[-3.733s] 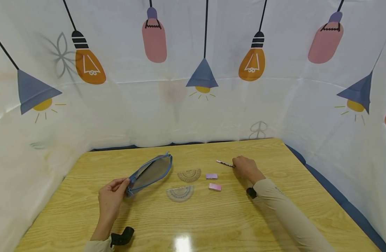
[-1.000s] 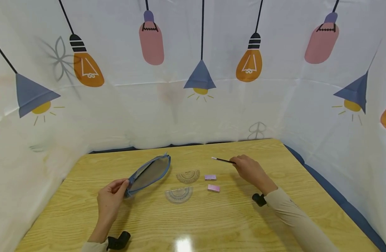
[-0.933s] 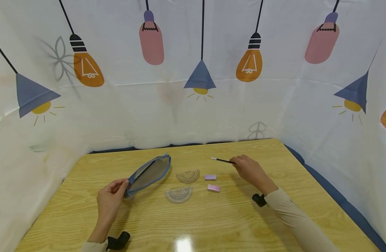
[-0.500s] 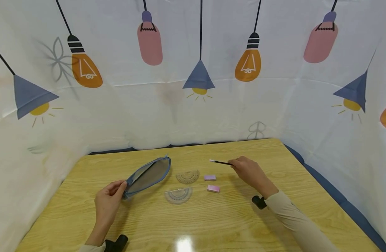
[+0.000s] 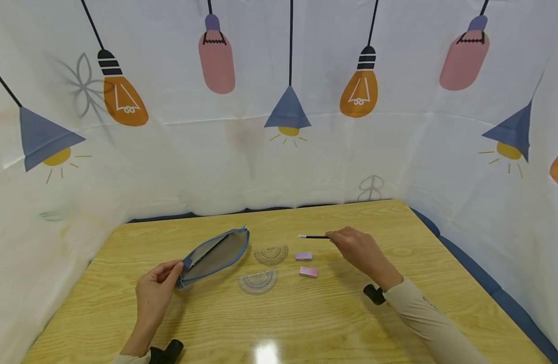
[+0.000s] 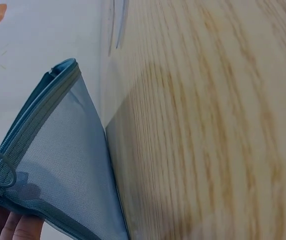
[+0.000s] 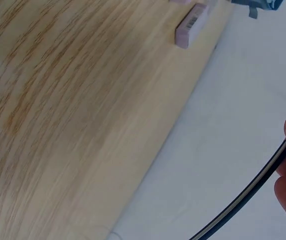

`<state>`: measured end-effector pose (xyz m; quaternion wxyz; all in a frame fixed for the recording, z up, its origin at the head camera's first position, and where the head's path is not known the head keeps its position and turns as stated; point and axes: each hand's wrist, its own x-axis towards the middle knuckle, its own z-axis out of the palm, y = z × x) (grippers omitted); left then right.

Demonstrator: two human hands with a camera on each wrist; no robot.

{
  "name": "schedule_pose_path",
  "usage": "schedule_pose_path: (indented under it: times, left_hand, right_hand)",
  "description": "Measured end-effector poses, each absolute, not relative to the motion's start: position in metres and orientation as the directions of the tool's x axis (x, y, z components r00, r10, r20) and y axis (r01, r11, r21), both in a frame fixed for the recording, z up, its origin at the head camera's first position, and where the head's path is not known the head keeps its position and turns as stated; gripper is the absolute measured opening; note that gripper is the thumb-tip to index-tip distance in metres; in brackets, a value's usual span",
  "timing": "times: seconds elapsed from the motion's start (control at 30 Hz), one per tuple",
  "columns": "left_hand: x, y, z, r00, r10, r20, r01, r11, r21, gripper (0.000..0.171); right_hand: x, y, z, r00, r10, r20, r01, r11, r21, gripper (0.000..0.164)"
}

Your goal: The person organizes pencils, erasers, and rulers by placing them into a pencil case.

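Observation:
My left hand point(image 5: 153, 289) pinches one end of a blue-edged mesh zip pouch point(image 5: 222, 255), whose long mouth gapes toward me. The left wrist view shows fingers point(image 6: 20, 227) under the pouch's corner, beside a looped zip pull point(image 6: 5, 180). Over the right half of the table, my right hand point(image 5: 358, 253) holds a slim black pencil point(image 5: 314, 237) by one end. Its white-tipped end points left toward the pouch. In the right wrist view the dark pencil point(image 7: 245, 196), bowed by the lens, is pinched between thumb and fingers.
Between the hands, two clear protractors point(image 5: 258, 282) lie flat on the wood-grain table point(image 5: 306, 323). To their right are two small pink-purple erasers point(image 5: 308, 272). A white curtain point(image 5: 192, 167) printed with lamps hangs behind the table.
My right hand has raised the pencil from near the tabletop and shifted it left, levelling it. My left hand keeps the pouch in nearly the same place, its mouth slightly wider.

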<state>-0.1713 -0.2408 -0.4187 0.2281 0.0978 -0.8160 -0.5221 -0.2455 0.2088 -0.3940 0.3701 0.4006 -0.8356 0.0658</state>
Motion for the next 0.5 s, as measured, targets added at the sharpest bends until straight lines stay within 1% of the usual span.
schedule_pose_path:
  times: [0.07,0.13,0.17,0.2,0.23,0.27,0.3,0.33,0.4,0.5]
  left_hand:
    - [-0.1714,-0.2407,-0.4182,-0.877,-0.398,0.269,0.077,0.436,0.897,0.025]
    - [-0.1715,-0.2407,-0.4177,-0.877,-0.397,0.270,0.079,0.436,0.896,0.025]
    - [-0.1715,-0.2407,-0.4175,-0.877,-0.397,0.270,0.079,0.435,0.897,0.024]
    - [-0.1716,-0.2407,-0.4173,-0.877,-0.397,0.271,0.080,0.435,0.897,0.024]
    - [-0.1715,-0.2407,-0.4172,-0.877,-0.397,0.270,0.080,0.433,0.898,0.024]
    - [-0.1716,-0.2406,-0.4171,-0.877,-0.397,0.270,0.082,0.431,0.899,0.024]
    - [-0.1717,-0.2406,-0.4170,-0.876,-0.398,0.271,0.083,0.429,0.900,0.024]
    - [-0.1716,-0.2406,-0.4170,-0.876,-0.400,0.270,0.083,0.428,0.900,0.024]
    - [-0.1716,-0.2407,-0.4172,-0.875,-0.401,0.271,0.083,0.428,0.900,0.024]
    - [-0.1719,-0.2409,-0.4175,-0.874,-0.402,0.274,0.084,0.430,0.899,0.024]
  right_hand:
    - [-0.2445,0.2072,-0.3926,-0.382,-0.627,0.679,-0.725,0.659,0.201,0.011]
    - [-0.2439,0.2056,-0.3912,-0.364,-0.631,0.685,-0.733,0.648,0.208,0.014]
    - [-0.2436,0.2047,-0.3906,-0.357,-0.634,0.686,-0.735,0.644,0.212,0.022]
    - [-0.2433,0.2040,-0.3901,-0.351,-0.635,0.689,-0.739,0.639,0.212,0.023]
    - [-0.2431,0.2035,-0.3898,-0.345,-0.635,0.691,-0.740,0.637,0.216,0.022]
    - [-0.2429,0.2029,-0.3894,-0.343,-0.637,0.690,-0.741,0.635,0.218,0.013]
    - [-0.2427,0.2025,-0.3891,-0.343,-0.641,0.687,-0.741,0.634,0.222,0.013]
    - [-0.2423,0.2021,-0.3888,-0.342,-0.645,0.683,-0.739,0.634,0.228,0.014]
    - [-0.2417,0.2012,-0.3883,-0.340,-0.654,0.676,-0.737,0.632,0.240,0.032]
    - [-0.2407,0.1993,-0.3870,-0.334,-0.661,0.672,-0.732,0.631,0.257,0.033]
